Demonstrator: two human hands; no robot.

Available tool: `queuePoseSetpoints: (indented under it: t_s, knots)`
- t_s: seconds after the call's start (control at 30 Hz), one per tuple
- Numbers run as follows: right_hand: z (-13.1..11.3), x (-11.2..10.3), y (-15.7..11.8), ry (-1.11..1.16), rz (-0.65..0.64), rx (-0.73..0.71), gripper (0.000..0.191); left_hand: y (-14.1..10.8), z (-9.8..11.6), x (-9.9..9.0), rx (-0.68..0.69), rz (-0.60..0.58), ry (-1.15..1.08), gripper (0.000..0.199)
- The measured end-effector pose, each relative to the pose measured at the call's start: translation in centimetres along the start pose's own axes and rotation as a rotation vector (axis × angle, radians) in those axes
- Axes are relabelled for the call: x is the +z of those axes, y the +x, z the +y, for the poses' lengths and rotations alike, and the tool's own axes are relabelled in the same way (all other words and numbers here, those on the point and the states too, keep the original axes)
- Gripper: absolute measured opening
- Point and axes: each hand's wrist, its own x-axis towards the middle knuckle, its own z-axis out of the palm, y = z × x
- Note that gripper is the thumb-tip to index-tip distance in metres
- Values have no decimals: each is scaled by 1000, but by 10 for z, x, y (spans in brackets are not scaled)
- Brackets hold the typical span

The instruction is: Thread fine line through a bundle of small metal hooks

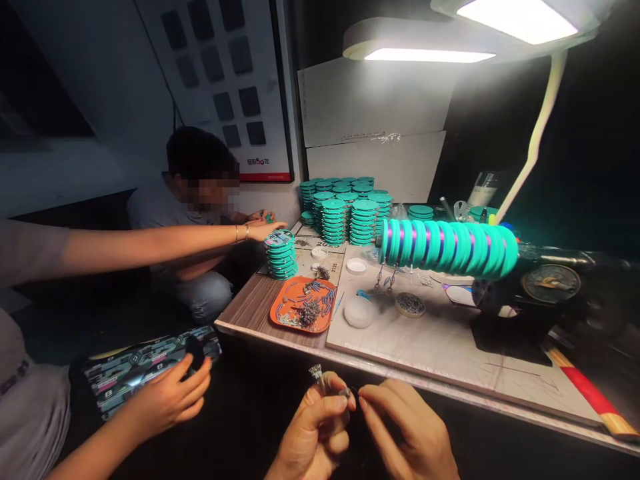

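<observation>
Below the table's front edge, my left hand (pixel 320 427) is closed around a small bundle of thin metal pieces (pixel 316 372), whose tips stick up above the fingers. Close to its right, my right hand (pixel 407 427) pinches with thumb and forefinger near a tiny dark thing between the hands, too small to make out. Beyond them on the table lies an orange tray (pixel 277 319) with metal clusters and small blue tubes. A round dish of small metal parts (pixel 410 305) and a white round container (pixel 359 312) stand to its right.
Teal spools (pixel 450 247) sit on a machine (pixel 550 283) at the right. Stacks of teal discs (pixel 334 223) stand at the back. At the left, one person's hand (pixel 273 231) touches a disc stack (pixel 281 257); another person (pixel 200 173) crouches behind. Lamps (pixel 425 50) hang above.
</observation>
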Motion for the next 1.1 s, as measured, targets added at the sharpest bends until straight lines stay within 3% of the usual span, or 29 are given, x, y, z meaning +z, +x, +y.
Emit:
queuePoseSetpoints:
  t_s: [0.3,0.43,0.57,0.67,0.83,1.0,1.1]
  knots:
    - [1,10,-5,-167,97,-75,16,-1,-1,0,66,33,84,28]
    - [4,15,-11,-214,53,-53,19,-1,-2,-2,202,33,237,21]
    - [3,12,-8,-141,88,-35,21,-3,-3,-3,351,69,337,18]
    - [1,5,-2,-133,7,-52,17,-4,-3,-3,434,92,448,16]
    - [-1,3,1,-141,-35,-65,17,-4,1,-2,558,4,650,11]
    - [0,5,2,-142,-36,-64,19,-6,1,0,529,-50,731,9]
    - [1,1,5,-108,-76,-46,20,-7,2,-1,530,-47,701,21]
